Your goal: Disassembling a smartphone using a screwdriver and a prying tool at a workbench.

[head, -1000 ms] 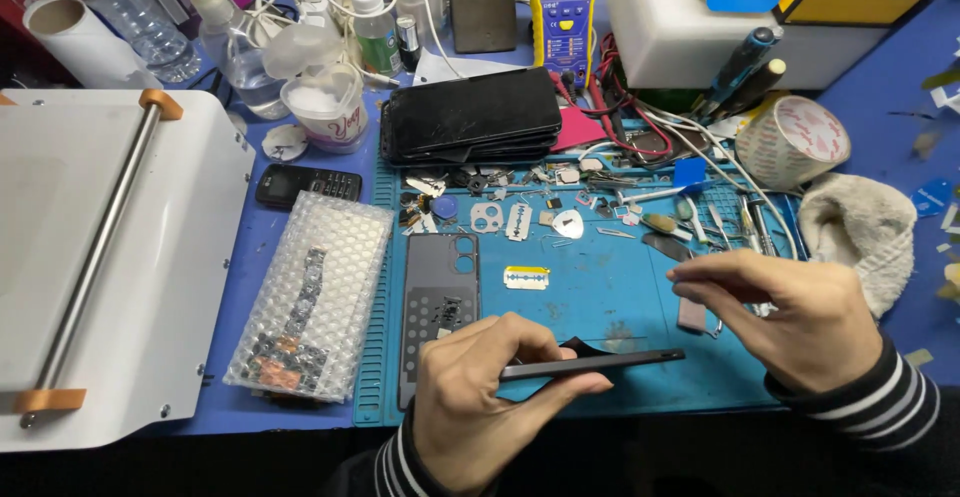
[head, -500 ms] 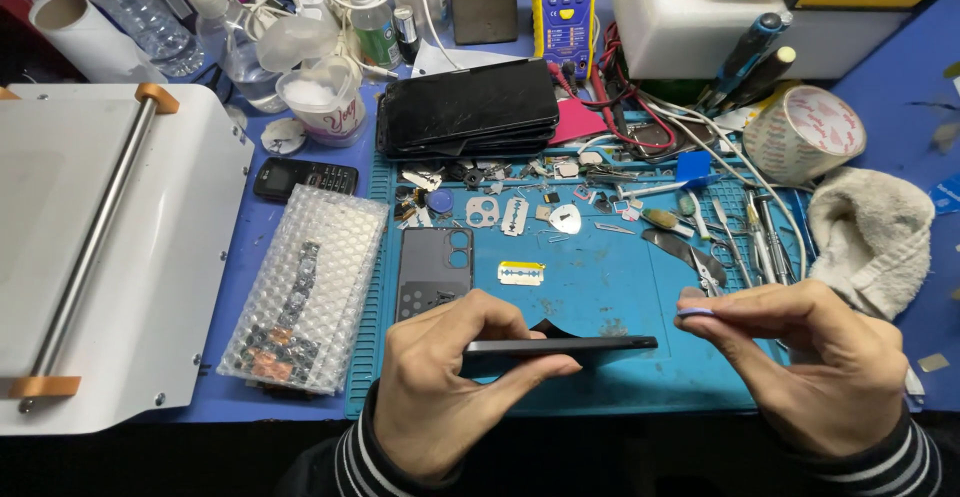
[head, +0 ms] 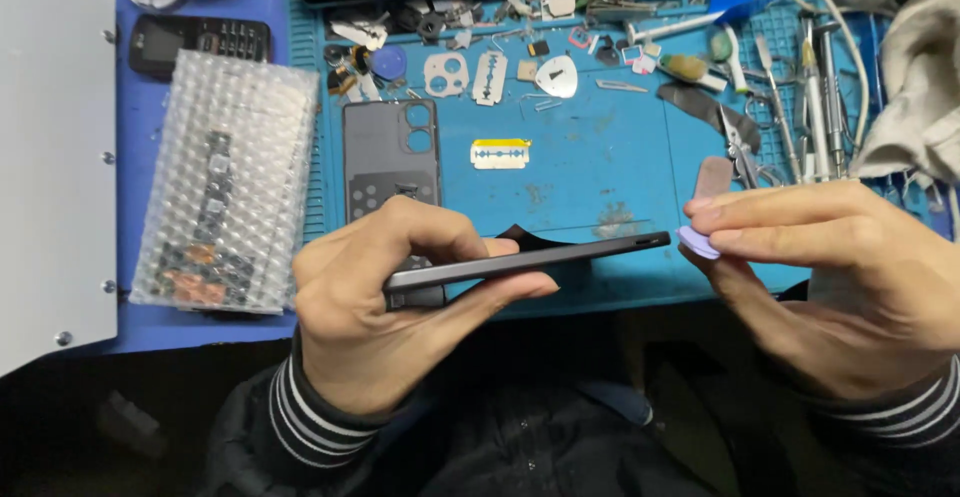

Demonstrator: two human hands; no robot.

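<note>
While the left hand (head: pixel 400 302) is gripping a slim dark grey phone (head: pixel 530 262) edge-on above the blue work mat (head: pixel 600 172), the right hand (head: pixel 840 277) is pinching a small lilac plastic pick (head: pixel 696 243) just beside the phone's far end. Lying on the mat behind are a grey phone back cover (head: pixel 385 157) and a yellow-wrapped razor blade (head: pixel 500 153), with a bubble-wrap pouch (head: pixel 230 182) sitting to their left.
</note>
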